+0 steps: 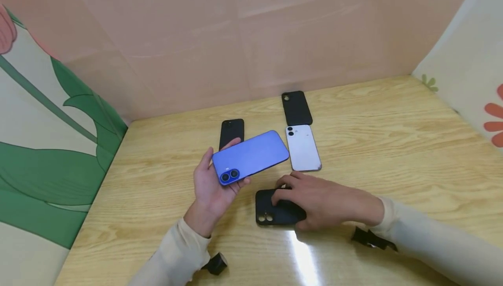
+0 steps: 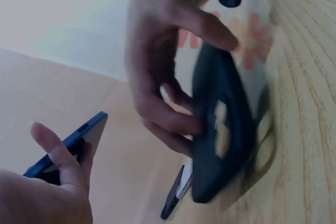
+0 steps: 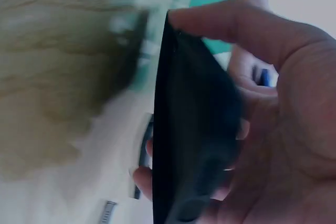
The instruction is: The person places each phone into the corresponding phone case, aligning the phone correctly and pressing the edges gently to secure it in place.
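Note:
In the head view, my left hand (image 1: 212, 192) holds a blue phone (image 1: 253, 155) over the table, back and twin camera lenses facing up. Its thumb and fingers lie along the phone's two long edges. To the right and nearer me, my right hand (image 1: 324, 198) grips a black phone case (image 1: 280, 214) by its edges, thumb on the near side and fingers on the far side. The left wrist view shows the case (image 2: 210, 174) tilted near the tabletop, its camera cutouts see-through. In the right wrist view, the case (image 3: 205, 108) sits between thumb and fingers.
A white phone (image 1: 304, 149) lies just beyond the hands, with another black phone case (image 1: 297, 108) behind it. Partly hidden behind the blue phone is a black phone or case (image 1: 232, 131). A pink backdrop (image 1: 243, 37) rises at the wooden table's (image 1: 393, 146) far edge.

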`<state>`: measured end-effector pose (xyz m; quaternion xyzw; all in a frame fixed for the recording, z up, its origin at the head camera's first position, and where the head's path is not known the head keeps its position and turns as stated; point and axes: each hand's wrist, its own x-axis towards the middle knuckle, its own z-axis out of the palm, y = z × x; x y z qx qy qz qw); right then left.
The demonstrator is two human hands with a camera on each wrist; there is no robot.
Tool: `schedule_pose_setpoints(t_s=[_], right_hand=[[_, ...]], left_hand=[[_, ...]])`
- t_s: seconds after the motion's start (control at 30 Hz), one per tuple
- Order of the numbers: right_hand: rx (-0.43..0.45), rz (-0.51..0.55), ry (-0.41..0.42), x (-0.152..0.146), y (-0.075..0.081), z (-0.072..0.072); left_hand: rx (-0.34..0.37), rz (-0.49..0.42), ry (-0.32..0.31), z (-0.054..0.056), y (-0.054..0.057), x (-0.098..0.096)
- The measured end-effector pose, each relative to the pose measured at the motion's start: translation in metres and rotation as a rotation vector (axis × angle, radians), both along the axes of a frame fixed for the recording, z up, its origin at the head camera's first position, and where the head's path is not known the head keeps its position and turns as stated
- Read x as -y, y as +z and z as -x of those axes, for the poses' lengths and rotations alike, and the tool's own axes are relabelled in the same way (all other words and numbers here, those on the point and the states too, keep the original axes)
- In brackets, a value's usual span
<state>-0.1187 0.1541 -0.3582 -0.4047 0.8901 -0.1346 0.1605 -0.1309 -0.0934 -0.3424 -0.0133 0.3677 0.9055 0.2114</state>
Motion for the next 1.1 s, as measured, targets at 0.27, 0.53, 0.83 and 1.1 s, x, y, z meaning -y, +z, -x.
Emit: schedule_pose_setpoints(t_s=[0.27,0.53,0.83,1.1], right_hand=[[-0.006,0.155,0.036,-0.016,0.034,-0.006],[-0.016,0.317,-0.061,-0.033,0.063,-0.007],[-0.231,0.463,-0.083,-0.033,0.063,0.001],[-0.284,0.494,-0.037,-0.025,0.049,0.007]], left_hand=[[-0.017,-0.025,-0.002,-0.001,-0.003,-0.003],[0.022,-0.082,-0.055,-0.002,-0.006,-0.005],[0.044,-0.028,-0.119,-0.004,-0.007,-0.010],[-0.003,-0.070,-0.242,-0.011,-0.010,-0.018]])
